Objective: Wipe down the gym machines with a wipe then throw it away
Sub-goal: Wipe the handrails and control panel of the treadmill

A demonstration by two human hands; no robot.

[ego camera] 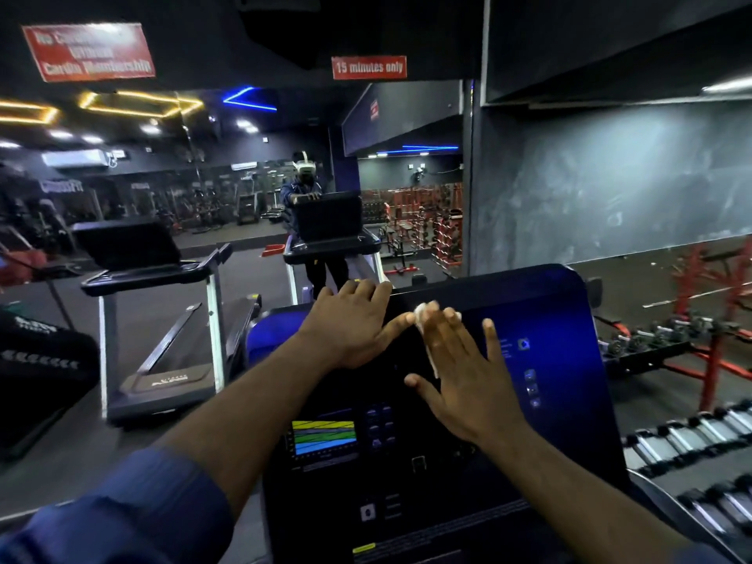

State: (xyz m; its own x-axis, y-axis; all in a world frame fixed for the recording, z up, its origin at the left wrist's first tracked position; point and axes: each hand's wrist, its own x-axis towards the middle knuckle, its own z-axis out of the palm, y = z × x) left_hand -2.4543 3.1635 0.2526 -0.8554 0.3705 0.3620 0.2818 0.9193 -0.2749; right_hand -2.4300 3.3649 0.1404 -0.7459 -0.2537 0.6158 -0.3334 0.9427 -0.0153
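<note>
Pressing on big glossy black treadmill console: left hand draped over its top edge, fingers loose, uncurled; right hand flat, fingers splayed straight, pinning crumpled white wipe just below that edge, long axis running up-down.

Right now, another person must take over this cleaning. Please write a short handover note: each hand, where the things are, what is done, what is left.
Left hand: open, resting on the top left edge of the treadmill console.
Right hand: open, flat fingers press the white wipe on its panel.
Done: wiping of this console is under way; how much is done, I cannot tell.
Left: finish it, wipe the other treadmill to the left, then throw the wipe away. No bin is in view.
</note>
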